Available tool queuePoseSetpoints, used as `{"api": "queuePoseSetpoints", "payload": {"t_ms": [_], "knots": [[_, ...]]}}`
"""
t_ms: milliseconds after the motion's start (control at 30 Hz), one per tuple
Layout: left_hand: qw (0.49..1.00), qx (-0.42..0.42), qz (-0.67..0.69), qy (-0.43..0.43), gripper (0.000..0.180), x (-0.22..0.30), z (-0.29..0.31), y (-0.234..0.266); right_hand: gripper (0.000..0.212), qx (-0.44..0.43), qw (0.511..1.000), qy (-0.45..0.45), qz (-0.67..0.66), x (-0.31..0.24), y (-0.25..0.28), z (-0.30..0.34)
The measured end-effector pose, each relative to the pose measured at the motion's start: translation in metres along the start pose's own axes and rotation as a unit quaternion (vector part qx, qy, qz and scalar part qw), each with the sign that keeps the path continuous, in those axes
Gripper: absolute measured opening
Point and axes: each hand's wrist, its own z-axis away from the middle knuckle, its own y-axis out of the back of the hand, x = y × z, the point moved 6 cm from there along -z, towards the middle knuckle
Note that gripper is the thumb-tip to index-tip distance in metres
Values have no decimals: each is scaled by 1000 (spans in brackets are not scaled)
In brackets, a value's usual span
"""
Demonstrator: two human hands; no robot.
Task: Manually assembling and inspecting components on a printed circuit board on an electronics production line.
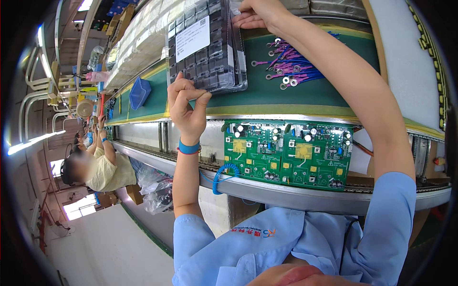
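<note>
Tray stack between both hands: left hand curled, gripping its near-left corner; right hand loosely open at far-right edge, can't tell if holding.

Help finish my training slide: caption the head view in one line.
Left hand grips a pack of black parts, right hand at its right edge; ring-ended wires and green circuitry lie nearby.

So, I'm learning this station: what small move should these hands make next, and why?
Perhaps settle the tray flat on the green mat: the left hand holds its near edge, the right hand is at its right side, and bare mat lies between it and the cables.
</note>
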Motion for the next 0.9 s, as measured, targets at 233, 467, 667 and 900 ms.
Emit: {"api": "queuePoseSetpoints", "payload": {"t_ms": [233,467,667,900], "knots": [[999,-1,37,9,14,-2,0,1,27,-23,999,-32,25,1,9,-18],[989,114,96,14,11,-8,1,31,27,-37,965,56,254,-14,23,16],[974,146,165,45,10,-17,3,41,39,-30,942,104,316,-37,11,47],[897,291,306,130,7,-45,18,81,39,-23,887,190,420,-56,9,73]]}}
